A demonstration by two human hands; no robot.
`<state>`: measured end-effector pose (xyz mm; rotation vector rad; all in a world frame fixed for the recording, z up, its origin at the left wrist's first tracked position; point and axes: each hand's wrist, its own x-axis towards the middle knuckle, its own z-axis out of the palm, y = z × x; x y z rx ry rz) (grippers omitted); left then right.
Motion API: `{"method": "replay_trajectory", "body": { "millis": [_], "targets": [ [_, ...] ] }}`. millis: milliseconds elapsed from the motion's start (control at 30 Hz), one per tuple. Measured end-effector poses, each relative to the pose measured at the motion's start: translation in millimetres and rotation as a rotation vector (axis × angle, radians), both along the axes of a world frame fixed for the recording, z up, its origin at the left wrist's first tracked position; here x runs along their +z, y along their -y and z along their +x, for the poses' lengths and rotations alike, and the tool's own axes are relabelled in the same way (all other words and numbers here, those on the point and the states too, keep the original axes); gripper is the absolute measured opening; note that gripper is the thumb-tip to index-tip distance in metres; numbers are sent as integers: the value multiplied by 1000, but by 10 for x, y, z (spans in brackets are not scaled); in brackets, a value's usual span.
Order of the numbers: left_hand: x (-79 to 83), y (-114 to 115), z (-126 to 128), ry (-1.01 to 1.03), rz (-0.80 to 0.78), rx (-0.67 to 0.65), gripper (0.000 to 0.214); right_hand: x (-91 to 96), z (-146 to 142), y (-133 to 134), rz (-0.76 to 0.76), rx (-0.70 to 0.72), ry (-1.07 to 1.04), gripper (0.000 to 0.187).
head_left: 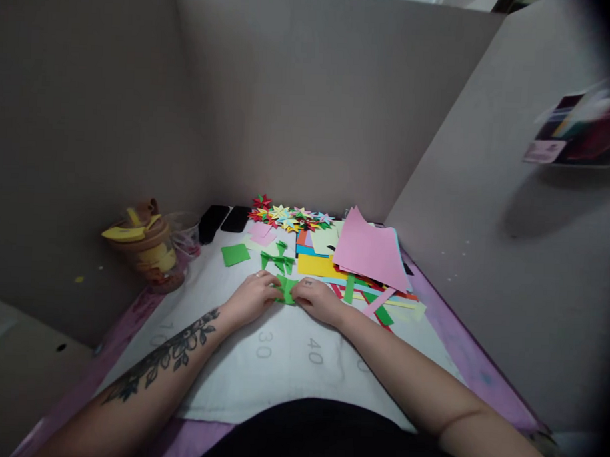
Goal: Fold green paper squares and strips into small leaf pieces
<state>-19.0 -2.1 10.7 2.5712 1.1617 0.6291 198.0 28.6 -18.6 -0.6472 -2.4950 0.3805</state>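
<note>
A small piece of green paper (286, 291) with creases lies between my two hands on the white cloth. My left hand (255, 297) pinches its left edge, fingers closed. From the other side, my right hand (316, 299) holds the right edge between thumb and fingers. Just beyond the hands sit several folded green paper pieces (278, 259). A flat green square (235, 255) lies to the left, with pink paper squares (263, 234) behind it.
Colourful paper stars (290, 216) line the back. Pink sheets (369, 251) and loose paper strips (382, 304) lie at right. Two black phones (235, 219), a clear plastic cup (185, 231) and a brown-lidded cup (154, 253) stand at left. Grey walls (299, 108) enclose the table.
</note>
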Motion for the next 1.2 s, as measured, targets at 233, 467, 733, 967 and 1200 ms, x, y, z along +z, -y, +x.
{"method": "replay_trajectory", "body": {
  "millis": [233, 467, 733, 967, 1200],
  "targets": [
    [-39, 60, -43, -42, -147, -85, 25, 14, 29, -33, -144, 1, -55, 17],
    [-125, 175, -26, -151, 18, -25, 30, 21, 15, -23, -163, -42, -63, 17],
    [-75, 233, -7, -287, 75, 4, 29, 4, -17, -28, -110, 27, -48, 18],
    [-49, 283, 24, -285, 83, -33, 29, 33, -21, -59, -111, -39, -17, 11],
    [-36, 248, 14, -239, 48, -49, 29, -45, -170, -91, -163, -265, -23, 12]
  ]
}}
